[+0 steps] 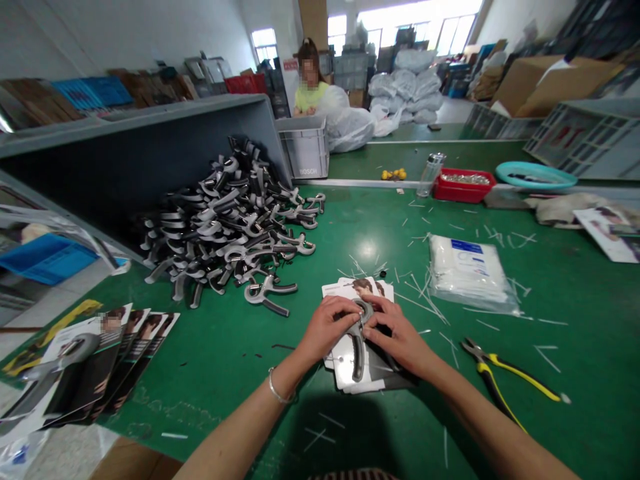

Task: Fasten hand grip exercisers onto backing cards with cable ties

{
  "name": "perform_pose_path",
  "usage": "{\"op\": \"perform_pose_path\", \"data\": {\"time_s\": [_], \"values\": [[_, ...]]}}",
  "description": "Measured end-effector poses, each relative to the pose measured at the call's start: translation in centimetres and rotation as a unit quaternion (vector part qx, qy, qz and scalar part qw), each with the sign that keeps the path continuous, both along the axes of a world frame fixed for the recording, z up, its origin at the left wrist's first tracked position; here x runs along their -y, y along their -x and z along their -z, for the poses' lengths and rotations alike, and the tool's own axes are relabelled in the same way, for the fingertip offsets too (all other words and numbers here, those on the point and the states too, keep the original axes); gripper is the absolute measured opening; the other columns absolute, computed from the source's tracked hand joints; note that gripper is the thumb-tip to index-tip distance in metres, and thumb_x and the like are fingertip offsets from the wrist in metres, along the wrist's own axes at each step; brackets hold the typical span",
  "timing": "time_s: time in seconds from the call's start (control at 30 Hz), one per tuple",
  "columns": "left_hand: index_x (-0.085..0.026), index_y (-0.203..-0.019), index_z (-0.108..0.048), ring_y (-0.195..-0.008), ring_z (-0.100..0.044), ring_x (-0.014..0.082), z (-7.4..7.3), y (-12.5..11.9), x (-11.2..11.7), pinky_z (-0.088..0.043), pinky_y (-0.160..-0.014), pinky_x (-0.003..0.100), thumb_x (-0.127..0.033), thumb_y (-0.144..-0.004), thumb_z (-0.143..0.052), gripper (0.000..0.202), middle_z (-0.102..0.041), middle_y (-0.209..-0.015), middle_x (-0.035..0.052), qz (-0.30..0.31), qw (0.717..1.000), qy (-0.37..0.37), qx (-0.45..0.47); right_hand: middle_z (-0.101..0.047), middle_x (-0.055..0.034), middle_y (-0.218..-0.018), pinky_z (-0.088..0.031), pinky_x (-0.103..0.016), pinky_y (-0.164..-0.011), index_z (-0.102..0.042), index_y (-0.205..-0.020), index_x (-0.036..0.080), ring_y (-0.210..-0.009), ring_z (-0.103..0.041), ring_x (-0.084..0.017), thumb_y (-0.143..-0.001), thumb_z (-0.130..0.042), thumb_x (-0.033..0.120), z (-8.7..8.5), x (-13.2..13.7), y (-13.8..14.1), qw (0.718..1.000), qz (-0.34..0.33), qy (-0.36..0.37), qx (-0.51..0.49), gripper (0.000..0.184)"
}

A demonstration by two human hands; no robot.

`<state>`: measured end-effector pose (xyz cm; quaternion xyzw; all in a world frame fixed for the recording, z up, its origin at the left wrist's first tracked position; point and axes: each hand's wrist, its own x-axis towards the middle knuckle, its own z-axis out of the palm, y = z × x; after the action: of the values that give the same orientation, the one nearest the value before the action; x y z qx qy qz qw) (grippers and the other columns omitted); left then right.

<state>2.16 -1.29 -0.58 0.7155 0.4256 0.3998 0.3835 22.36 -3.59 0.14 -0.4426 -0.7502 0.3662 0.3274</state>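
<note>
Both my hands are closed on one grey-and-black hand grip strengthener (358,357), held over a small stack of printed cards (345,373). My left hand (334,325) pinches it near its top from the left side. From the right, my right hand (397,333) presses its fingers against the same spot and partly covers the second handle. Whether a thin tie is between the fingertips is too small to tell. Another hand grip (270,291) lies loose to the left, in front of a large heap of grips (225,220) spilling from a tipped grey bin (273,127).
Yellow-handled cutting pliers (487,363) lie at right, below a bag of white ties (470,270). Loose ties are scattered about. A red tray (463,187) and a teal dish (535,175) stand behind. Carded grips (85,373) lie at left. A person (309,83) sits opposite.
</note>
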Motion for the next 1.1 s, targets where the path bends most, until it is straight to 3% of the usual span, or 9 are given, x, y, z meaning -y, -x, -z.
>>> {"op": "perform_pose_path", "data": {"time_s": [0.8,1.1], "values": [[-0.022,-0.085,-0.075,-0.098,-0.064,0.0205,0.0,0.3,0.3,-0.041,-0.096,0.039,-0.025,-0.085,-0.071,0.005,-0.075,-0.095,0.0042,0.020,1.000,-0.019,0.012,-0.052,-0.0067,-0.141,-0.026,-0.051,-0.111,-0.067,-0.077,0.023,-0.137,-0.040,-0.028,-0.090,-0.063,0.031,0.3,-0.1,0.6,0.999,0.027,-0.004,0.021,0.016],[-0.022,-0.083,-0.076,-0.097,-0.063,0.0214,-0.6,0.5,0.0,-0.043,-0.096,0.039,-0.033,-0.090,-0.064,0.018,-0.075,-0.092,0.0052,0.035,0.999,0.004,-0.009,-0.057,-0.0063,-0.135,-0.030,-0.049,-0.110,-0.066,-0.080,0.024,-0.132,-0.045,-0.027,-0.091,-0.061,0.035,0.0,-0.2,1.0,0.998,0.055,0.004,-0.019,0.017]]}}
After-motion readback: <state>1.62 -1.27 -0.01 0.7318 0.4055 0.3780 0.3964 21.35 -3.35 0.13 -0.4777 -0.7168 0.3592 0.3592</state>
